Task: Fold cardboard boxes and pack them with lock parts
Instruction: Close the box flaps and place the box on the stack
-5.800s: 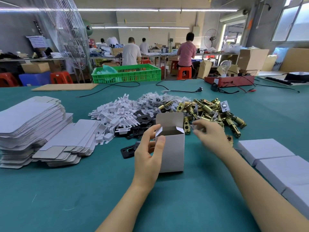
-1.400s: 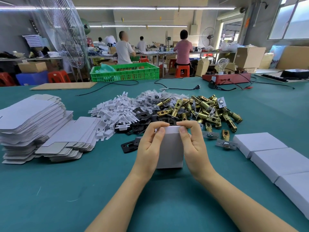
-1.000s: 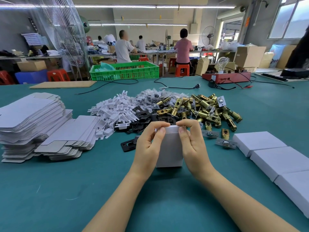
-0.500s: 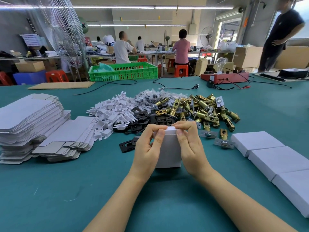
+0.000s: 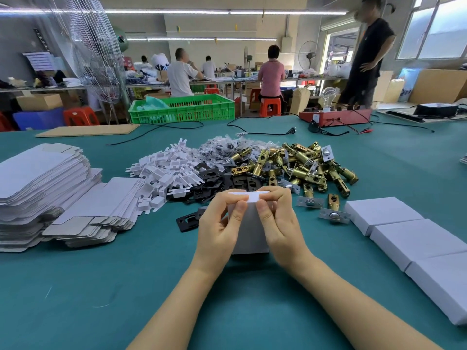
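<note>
Closing step: you have the white box [image 5: 249, 231] standing upright on the green table [image 5: 75, 286], at the centre of the view, with its top flap folded flat or nearly so.
Left hand: your left hand [image 5: 218, 227] is curled round the box's left side, thumb pressed on the front face near the top edge, fingertips over the lid.
Right hand: your right hand [image 5: 280, 221] mirrors it on the right side, thumb on the front, fingers hooked over the top; both grip the box.
How the box handles: thin white card, so judge it light and easily dented; the walls will bow if you squeeze mid-panel. With a latch inside it would be bottom-heavy, though its contents are hidden.
Where to hold: take it by the vertical edges and corners, where the folds stiffen it, and press the lid along its front seam, not in the middle.
Brass latches [image 5: 300, 165]: piled at 1 o'clock from the box; solid metal, likely heavy and smooth, best taken by the barrel.
Black plates [image 5: 227, 180]: at 12 o'clock, just beyond your fingers; thin, stiff, flat to the cloth, so lift by an edge.
White inserts [image 5: 169, 170]: at 11 o'clock, light and prone to tangle.
Flat blanks [image 5: 43, 178]: stacked at 9 o'clock; slippery sheet on sheet.
Finished boxes [image 5: 409, 238]: lying flat in a row at 3 o'clock, well apart from your hands.
</note>
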`<control>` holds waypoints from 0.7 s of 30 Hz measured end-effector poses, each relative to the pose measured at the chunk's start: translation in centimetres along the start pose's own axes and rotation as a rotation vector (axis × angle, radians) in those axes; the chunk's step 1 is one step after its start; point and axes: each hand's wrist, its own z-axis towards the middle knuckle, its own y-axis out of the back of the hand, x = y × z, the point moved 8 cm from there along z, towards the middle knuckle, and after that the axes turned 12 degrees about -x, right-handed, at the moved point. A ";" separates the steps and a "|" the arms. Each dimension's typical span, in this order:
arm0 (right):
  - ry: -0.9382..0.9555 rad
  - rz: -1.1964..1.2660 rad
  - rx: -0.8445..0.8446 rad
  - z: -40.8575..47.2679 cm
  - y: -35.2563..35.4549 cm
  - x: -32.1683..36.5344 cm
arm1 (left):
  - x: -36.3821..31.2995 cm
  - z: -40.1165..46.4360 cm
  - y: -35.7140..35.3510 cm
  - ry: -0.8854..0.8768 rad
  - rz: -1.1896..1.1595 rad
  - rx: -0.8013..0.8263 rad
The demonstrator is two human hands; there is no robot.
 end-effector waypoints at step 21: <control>-0.496 -0.307 -0.015 0.4 2.5 -5.2 | 6.3 -1.1 -0.6 0.545 0.138 0.099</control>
